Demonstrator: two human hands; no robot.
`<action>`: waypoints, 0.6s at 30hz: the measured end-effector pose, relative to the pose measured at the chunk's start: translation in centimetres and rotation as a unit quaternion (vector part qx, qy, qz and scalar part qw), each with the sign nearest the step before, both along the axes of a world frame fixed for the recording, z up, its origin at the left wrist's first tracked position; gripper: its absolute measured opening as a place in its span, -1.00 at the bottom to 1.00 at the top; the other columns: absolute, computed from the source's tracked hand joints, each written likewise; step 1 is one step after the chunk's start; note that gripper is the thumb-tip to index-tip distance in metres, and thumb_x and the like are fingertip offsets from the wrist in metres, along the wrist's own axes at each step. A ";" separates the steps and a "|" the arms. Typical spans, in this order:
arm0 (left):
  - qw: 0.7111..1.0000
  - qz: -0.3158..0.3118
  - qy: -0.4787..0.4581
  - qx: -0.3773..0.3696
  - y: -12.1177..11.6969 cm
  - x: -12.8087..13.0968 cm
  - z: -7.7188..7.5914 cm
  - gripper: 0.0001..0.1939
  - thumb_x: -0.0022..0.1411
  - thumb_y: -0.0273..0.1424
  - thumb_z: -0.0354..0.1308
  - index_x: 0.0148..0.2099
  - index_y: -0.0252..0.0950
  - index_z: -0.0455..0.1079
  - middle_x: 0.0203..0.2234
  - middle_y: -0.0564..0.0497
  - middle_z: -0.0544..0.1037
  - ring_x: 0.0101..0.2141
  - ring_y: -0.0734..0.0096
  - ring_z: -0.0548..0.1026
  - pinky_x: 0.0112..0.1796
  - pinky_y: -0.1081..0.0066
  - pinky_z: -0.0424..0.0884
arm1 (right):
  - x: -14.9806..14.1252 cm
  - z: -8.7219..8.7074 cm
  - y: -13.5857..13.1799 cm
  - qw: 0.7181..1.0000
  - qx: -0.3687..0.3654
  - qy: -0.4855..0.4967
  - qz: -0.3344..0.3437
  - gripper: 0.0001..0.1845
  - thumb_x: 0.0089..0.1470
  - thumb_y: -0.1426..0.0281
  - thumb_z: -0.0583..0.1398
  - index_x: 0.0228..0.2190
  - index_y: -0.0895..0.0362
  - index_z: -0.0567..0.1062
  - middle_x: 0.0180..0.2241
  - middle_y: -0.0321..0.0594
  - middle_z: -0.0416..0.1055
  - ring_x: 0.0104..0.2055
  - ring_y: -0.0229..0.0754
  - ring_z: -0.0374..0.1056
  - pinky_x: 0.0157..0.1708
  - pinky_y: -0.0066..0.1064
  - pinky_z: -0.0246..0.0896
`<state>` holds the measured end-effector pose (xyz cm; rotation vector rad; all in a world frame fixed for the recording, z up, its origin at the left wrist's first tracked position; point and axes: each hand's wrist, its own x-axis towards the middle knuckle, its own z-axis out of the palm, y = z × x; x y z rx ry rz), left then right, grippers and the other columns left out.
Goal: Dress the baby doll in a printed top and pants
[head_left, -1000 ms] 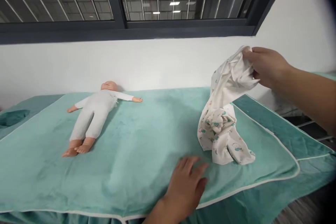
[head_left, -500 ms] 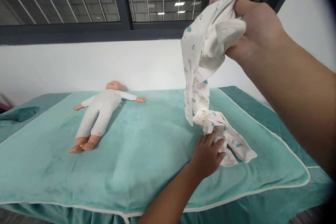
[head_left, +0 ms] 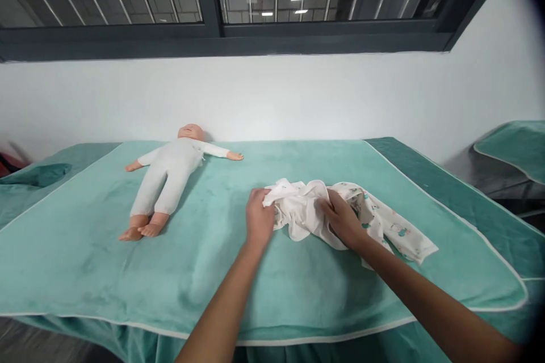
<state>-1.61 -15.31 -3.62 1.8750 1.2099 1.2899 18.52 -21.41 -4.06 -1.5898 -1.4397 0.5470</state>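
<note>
With the person at six o'clock, the teal plush blanket with white edging (head_left: 213, 278) comes first. Past its near border, the bare left hand (head_left: 259, 218) has its grip closed on the nine o'clock end of a small white soft-fabric garment with a green-and-pink print (head_left: 298, 215); the bare right hand (head_left: 347, 221), at the four o'clock side of the bunch, has its grip around folds near the middle, though I can't see every fingertip. The garment lies rumpled on the blanket, mostly plain side showing, with a narrow printed limb (head_left: 406, 233) trailing toward four o'clock beyond the right hand. To my eye, doing this well means finding a true edge for each hand before pulling, then easing them apart toward nine and three so the folds open rather than twist. I'd work low, letting the blanket carry the weight, and avoid snagging that limb under the wrist. At ten o'clock, well apart, a doll with a white cloth body and tan head (head_left: 174, 156) lies with arms spread. Farthest, at twelve, are a white wall (head_left: 323, 96) and a dark-framed barred window (head_left: 340, 42).
</note>
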 end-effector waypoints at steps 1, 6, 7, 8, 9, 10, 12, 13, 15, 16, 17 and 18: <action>0.999 0.015 -0.032 -0.023 0.2 -0.5 0.4 -0.83 0.14 -0.50 0.08 -0.25 -0.29 0.49 -0.27 -0.04 0.54 -0.20 0.31 0.50 -0.12 0.34 0.42 | 0.9 -1.1 -0.6 0.999 0.007 -0.036 0.006 -0.49 0.28 -0.02 -0.06 -0.06 0.02 0.46 -0.09 -0.07 0.51 0.03 0.10 0.38 0.09 0.02 0.25; 0.980 0.085 -0.170 -0.067 0.7 -3.7 5.5 -0.85 0.13 -0.40 0.10 -0.28 -0.29 0.46 -0.50 0.11 0.46 -0.44 0.46 0.38 -0.39 0.50 0.31 | 6.7 -3.4 -2.6 0.942 0.023 -0.334 -0.015 -0.41 0.25 0.01 0.05 0.21 -0.01 0.30 0.23 -0.04 0.31 0.28 0.16 0.17 0.26 0.15 -0.07; 0.976 0.107 -0.185 -0.045 0.7 -4.3 6.8 -0.86 0.13 -0.38 0.10 -0.28 -0.29 0.45 -0.50 0.13 0.44 -0.45 0.48 0.36 -0.40 0.52 0.29 | 7.7 -3.4 -2.8 0.923 0.021 -0.383 -0.026 -0.40 0.23 0.01 0.07 0.21 -0.02 0.30 0.23 -0.07 0.32 0.28 0.17 0.17 0.26 0.19 -0.12; 0.973 0.124 -0.193 -0.025 0.7 -4.9 8.0 -0.86 0.14 -0.36 0.11 -0.28 -0.28 0.45 -0.50 0.13 0.43 -0.45 0.48 0.35 -0.41 0.52 0.28 | 8.5 -3.3 -3.0 0.905 0.022 -0.424 -0.031 -0.41 0.23 0.01 0.09 0.20 -0.03 0.32 0.22 -0.08 0.34 0.27 0.17 0.18 0.26 0.20 -0.14; 0.972 0.136 -0.192 -0.011 0.6 -5.3 9.0 -0.85 0.15 -0.33 0.11 -0.28 -0.28 0.44 -0.50 0.13 0.42 -0.45 0.49 0.34 -0.42 0.52 0.28 | 9.1 -3.1 -3.1 0.889 0.025 -0.457 -0.030 -0.45 0.23 0.04 0.09 0.17 -0.02 0.35 0.20 -0.09 0.36 0.25 0.17 0.20 0.26 0.19 -0.13; 0.973 0.138 -0.184 -0.005 0.3 -5.6 9.8 -0.85 0.17 -0.31 0.11 -0.28 -0.27 0.43 -0.50 0.13 0.41 -0.45 0.49 0.33 -0.42 0.53 0.27 | 9.5 -2.7 -3.3 0.875 0.030 -0.482 -0.025 -0.51 0.25 0.08 0.09 0.13 -0.01 0.40 0.19 -0.08 0.37 0.24 0.15 0.21 0.26 0.17 -0.11; 0.979 0.130 -0.160 -0.010 -0.2 -5.9 10.7 -0.85 0.17 -0.31 0.11 -0.30 -0.27 0.42 -0.52 0.13 0.39 -0.46 0.48 0.31 -0.44 0.52 0.25 | 10.1 -1.9 -3.7 0.853 0.039 -0.520 -0.021 -0.63 0.28 0.19 0.05 -0.01 0.01 0.51 0.23 -0.08 0.32 0.29 0.15 0.15 0.27 0.19 -0.15; 0.981 0.124 -0.148 -0.017 -0.5 -6.0 10.7 -0.86 0.17 -0.32 0.11 -0.31 -0.27 0.42 -0.52 0.13 0.38 -0.46 0.48 0.31 -0.44 0.52 0.25 | 10.5 -1.5 -3.9 0.846 0.038 -0.531 -0.031 -0.66 0.30 0.23 0.03 -0.09 0.01 0.54 0.27 -0.09 0.27 0.33 0.18 0.09 0.28 0.25 -0.21; 0.983 0.117 -0.137 -0.031 -0.9 -5.8 10.4 -0.89 0.15 -0.35 0.11 -0.32 -0.27 0.41 -0.53 0.13 0.38 -0.46 0.48 0.31 -0.44 0.52 0.24 | 11.6 -1.0 -4.4 0.847 0.010 -0.528 -0.065 -0.62 0.31 0.24 -0.03 -0.22 0.02 0.57 0.32 -0.12 0.18 0.38 0.28 -0.03 0.24 0.42 -0.29; 0.984 0.114 -0.134 -0.035 -1.1 -5.8 10.0 -0.89 0.15 -0.36 0.10 -0.33 -0.27 0.42 -0.52 0.14 0.38 -0.45 0.48 0.31 -0.43 0.52 0.24 | 12.4 -0.9 -4.7 0.858 -0.020 -0.508 -0.072 -0.59 0.32 0.21 -0.05 -0.25 0.01 0.57 0.33 -0.13 0.16 0.38 0.32 -0.05 0.20 0.46 -0.24; 0.985 0.109 -0.131 -0.038 -1.2 -5.7 9.7 -0.90 0.14 -0.38 0.10 -0.33 -0.27 0.42 -0.52 0.13 0.39 -0.45 0.47 0.32 -0.43 0.52 0.24 | 13.4 -0.9 -5.0 0.875 -0.057 -0.476 -0.062 -0.57 0.31 0.17 -0.06 -0.25 0.00 0.56 0.34 -0.13 0.14 0.38 0.33 -0.02 0.18 0.43 -0.11; 0.986 0.102 -0.126 -0.040 -1.3 -5.7 9.3 -0.89 0.14 -0.39 0.09 -0.33 -0.27 0.43 -0.51 0.13 0.40 -0.44 0.47 0.32 -0.42 0.52 0.24 | 14.5 -1.0 -5.5 0.894 -0.095 -0.436 -0.036 -0.57 0.30 0.12 -0.06 -0.21 -0.03 0.55 0.35 -0.14 0.12 0.36 0.31 0.04 0.15 0.33 0.06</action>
